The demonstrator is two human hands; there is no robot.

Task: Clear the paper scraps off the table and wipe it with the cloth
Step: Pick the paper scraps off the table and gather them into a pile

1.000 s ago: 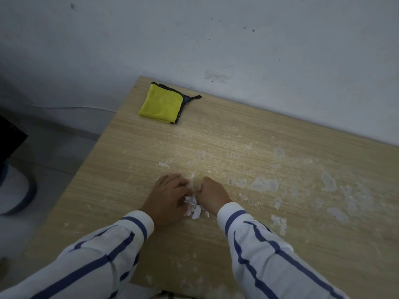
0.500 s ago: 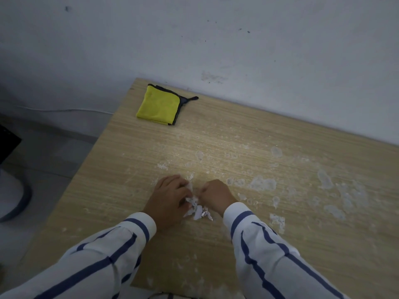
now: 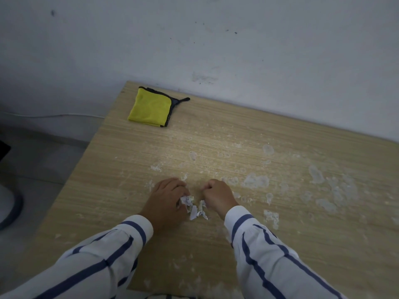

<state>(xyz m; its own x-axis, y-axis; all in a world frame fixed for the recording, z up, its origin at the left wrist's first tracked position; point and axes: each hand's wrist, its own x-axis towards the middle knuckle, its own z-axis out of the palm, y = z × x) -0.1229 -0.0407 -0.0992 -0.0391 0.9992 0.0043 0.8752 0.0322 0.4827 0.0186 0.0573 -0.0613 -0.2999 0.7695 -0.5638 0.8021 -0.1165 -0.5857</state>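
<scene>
A small heap of white paper scraps lies on the wooden table, between my two hands. My left hand rests palm down just left of the heap, its fingertips curled onto a crumpled scrap. My right hand is a loose fist just right of the heap, its fingers hidden from view; I cannot see whether it holds scraps. A folded yellow cloth with a black edge lies at the table's far left corner, well away from both hands.
White dried smears and specks cover the middle and right of the tabletop. A grey wall stands right behind the table. The table's left edge drops to the floor, where a cable runs along the wall.
My hands have drawn slightly apart, and more of the scrap heap shows between them. The view has shifted a little.
</scene>
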